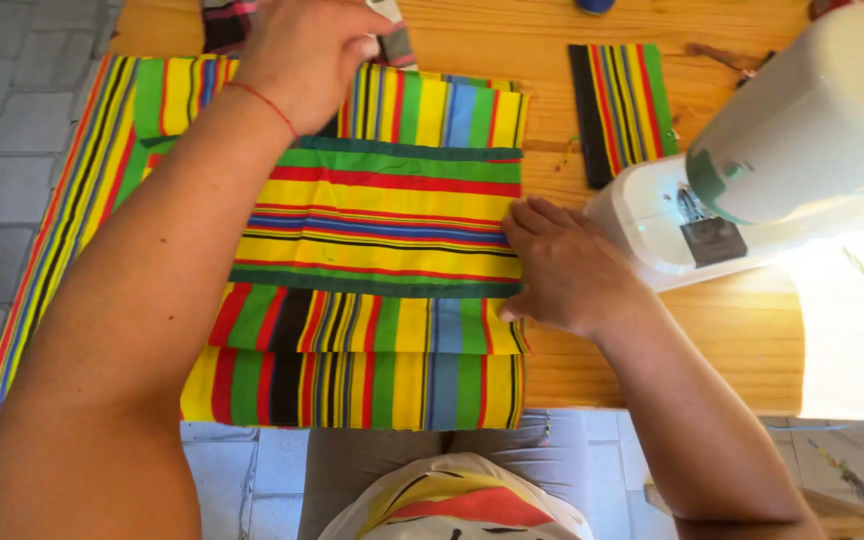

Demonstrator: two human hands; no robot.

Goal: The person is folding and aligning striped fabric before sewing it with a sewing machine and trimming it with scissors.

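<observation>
A large piece of bright striped cloth (372, 300) in yellow, green, red, blue and black lies on the wooden table (732, 340). A smaller striped panel (382, 215) with its stripes running crosswise lies on top of it. My right hand (562, 265) rests flat on the right edge of that panel, fingers together. My left hand (302, 50) reaches across to the far edge of the cloth and pinches a small grey-edged piece (392, 40) there.
A white sewing machine (782, 160) stands on the table to the right, close to my right hand. A small striped scrap (620, 105) lies beyond it. The cloth hangs over the table's left and near edges above a grey paved floor (2, 150).
</observation>
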